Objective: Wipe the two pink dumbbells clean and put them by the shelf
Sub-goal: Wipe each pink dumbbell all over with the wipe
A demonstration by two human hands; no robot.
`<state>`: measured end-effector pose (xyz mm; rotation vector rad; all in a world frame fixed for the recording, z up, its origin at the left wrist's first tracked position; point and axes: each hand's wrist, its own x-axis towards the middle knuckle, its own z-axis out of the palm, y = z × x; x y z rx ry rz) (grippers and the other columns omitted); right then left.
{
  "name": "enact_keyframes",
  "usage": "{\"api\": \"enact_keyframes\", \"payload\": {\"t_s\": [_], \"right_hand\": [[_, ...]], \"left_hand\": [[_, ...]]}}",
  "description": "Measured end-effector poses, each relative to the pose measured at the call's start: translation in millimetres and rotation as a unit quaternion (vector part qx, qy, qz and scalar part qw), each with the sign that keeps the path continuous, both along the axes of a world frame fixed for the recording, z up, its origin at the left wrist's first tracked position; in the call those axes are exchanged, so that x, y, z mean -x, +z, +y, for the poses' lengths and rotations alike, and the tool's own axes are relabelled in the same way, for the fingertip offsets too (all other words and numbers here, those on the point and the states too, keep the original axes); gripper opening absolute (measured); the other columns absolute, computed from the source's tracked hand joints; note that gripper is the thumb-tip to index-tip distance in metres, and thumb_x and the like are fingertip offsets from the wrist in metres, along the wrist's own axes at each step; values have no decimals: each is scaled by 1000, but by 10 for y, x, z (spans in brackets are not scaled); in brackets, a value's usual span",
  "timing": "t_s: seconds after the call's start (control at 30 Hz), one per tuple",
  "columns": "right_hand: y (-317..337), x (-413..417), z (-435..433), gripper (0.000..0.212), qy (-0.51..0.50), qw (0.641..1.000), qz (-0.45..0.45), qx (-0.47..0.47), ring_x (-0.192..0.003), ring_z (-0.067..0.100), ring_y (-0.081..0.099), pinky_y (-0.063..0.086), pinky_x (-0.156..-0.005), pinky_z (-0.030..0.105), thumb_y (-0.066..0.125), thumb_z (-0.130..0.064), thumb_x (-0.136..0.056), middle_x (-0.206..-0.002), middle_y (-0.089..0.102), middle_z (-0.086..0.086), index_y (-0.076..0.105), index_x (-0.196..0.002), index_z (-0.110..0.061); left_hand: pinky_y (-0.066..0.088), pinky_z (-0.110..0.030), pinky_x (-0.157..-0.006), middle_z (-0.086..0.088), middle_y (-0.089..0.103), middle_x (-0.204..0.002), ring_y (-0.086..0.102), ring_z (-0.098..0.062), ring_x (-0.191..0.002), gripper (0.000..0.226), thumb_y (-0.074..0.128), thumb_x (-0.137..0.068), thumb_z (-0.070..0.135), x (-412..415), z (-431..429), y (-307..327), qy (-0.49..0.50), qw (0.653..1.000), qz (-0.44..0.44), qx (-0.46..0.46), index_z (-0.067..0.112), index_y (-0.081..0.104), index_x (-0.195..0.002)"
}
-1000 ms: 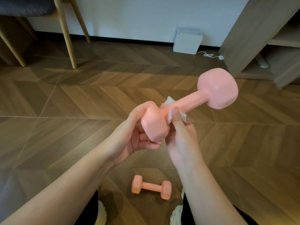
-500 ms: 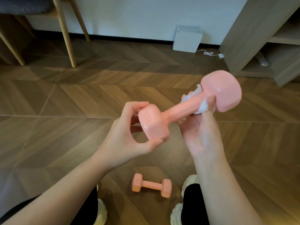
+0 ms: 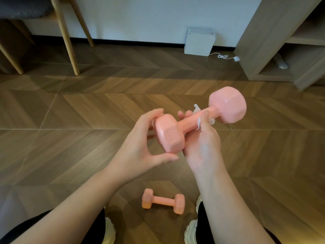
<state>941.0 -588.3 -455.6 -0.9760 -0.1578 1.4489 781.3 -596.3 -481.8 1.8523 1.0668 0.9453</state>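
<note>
I hold a pink dumbbell (image 3: 226,104) in the air, tilted up to the right. My left hand (image 3: 139,148) grips its near head between thumb and fingers. My right hand (image 3: 202,145) wraps a white wipe (image 3: 198,120) around the dumbbell's bar, thumb on top, just below the far head. A second pink dumbbell (image 3: 163,201) lies on the wooden floor between my feet. The wooden shelf (image 3: 260,41) stands at the upper right.
A white box (image 3: 199,41) with a white cable sits against the wall, left of the shelf. Wooden chair legs (image 3: 66,37) stand at the upper left. My white shoes (image 3: 191,229) are at the bottom edge on the herringbone floor.
My right hand with the wipe slid up the bar to the far head, then came back down a little. The left hand shifted its hold on the near head.
</note>
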Motion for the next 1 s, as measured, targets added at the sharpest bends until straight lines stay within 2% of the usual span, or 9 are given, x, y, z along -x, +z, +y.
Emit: {"api": "enact_keyframes", "payload": {"t_s": [0.1, 0.2, 0.3, 0.43, 0.53, 0.67, 0.8, 0.9, 1.0], "right_hand": [[-4, -10, 36, 38, -21, 1000, 6, -12, -88, 18, 68, 51, -99, 44, 39, -36, -105, -80, 68, 3, 54, -127, -8], [-53, 21, 44, 37, 0, 1000, -11, -12, -87, 19, 66, 47, -103, 47, 37, -36, -106, -80, 70, 3, 55, -121, -7], [-62, 115, -3, 41, 23, 999, -32, 1, -90, 21, 66, 47, -103, 48, 38, -36, -105, -89, 71, 8, 59, -119, -4], [-100, 229, -71, 27, 86, 995, -51, 8, -74, 15, 73, 58, -77, 39, 45, -28, -104, -76, 75, 2, 66, -95, -13], [-77, 213, -54, 22, 70, 997, -14, 15, -75, 15, 72, 57, -82, 39, 45, -21, -104, -72, 74, 1, 62, -100, -8], [-28, 16, 48, 14, 11, 999, 49, -18, -90, 22, 63, 49, -97, 41, 48, -17, -101, -78, 65, 4, 58, -107, -11], [16, -149, 62, 10, -8, 994, 88, -62, -84, 20, 66, 49, -94, 40, 52, -19, -100, -72, 62, 1, 58, -106, -15], [14, -176, 54, 10, -32, 993, 98, -61, -81, 20, 61, 46, -98, 39, 53, -20, -99, -70, 58, 1, 58, -105, -14], [-1, -180, 63, 10, -53, 993, 91, -51, -77, 17, 57, 46, -100, 36, 52, -18, -100, -68, 55, 1, 58, -103, -12]], "left_hand": [[60, -40, -82, -9, 61, -126, 72, -23, -95, 106, 69, -58, 81, -65, -16, 76, 3, 918, -179, 353, 22, 39, -142], [61, -41, -73, -24, 65, -112, 71, -29, -78, 92, 62, -66, 70, -136, 12, 85, 10, 871, -226, 435, 11, 48, -135], [60, -36, -72, -17, 70, -111, 71, -26, -84, 86, 65, -64, 65, -123, 29, 98, 33, 897, -216, 384, 14, 51, -132], [58, -36, -75, -6, 68, -119, 71, -23, -98, 81, 70, -66, 61, -61, 28, 89, 49, 930, -170, 322, 19, 51, -133], [58, -26, -71, -2, 66, -116, 70, -12, -93, 67, 83, -68, 45, -58, -2, 70, 78, 946, -142, 281, 22, 51, -123], [51, -20, -89, 14, 58, -126, 59, -4, -113, 79, 87, -64, 42, 104, -26, 51, 41, 999, 27, -10, 29, 43, -129], [44, -26, -104, -13, 48, -139, 49, -20, -131, 80, 84, -74, 31, 214, 15, -4, -4, 958, 137, -252, 16, 39, -138], [51, -28, -96, 3, 47, -140, 57, -17, -124, 100, 87, -66, 43, 109, -41, -46, -14, 999, 18, -28, 32, 29, -146], [58, -37, -80, 0, 58, -129, 67, -21, -108, 110, 86, -50, 68, -9, -64, 1, -18, 921, -183, 343, 32, 38, -142]]}}
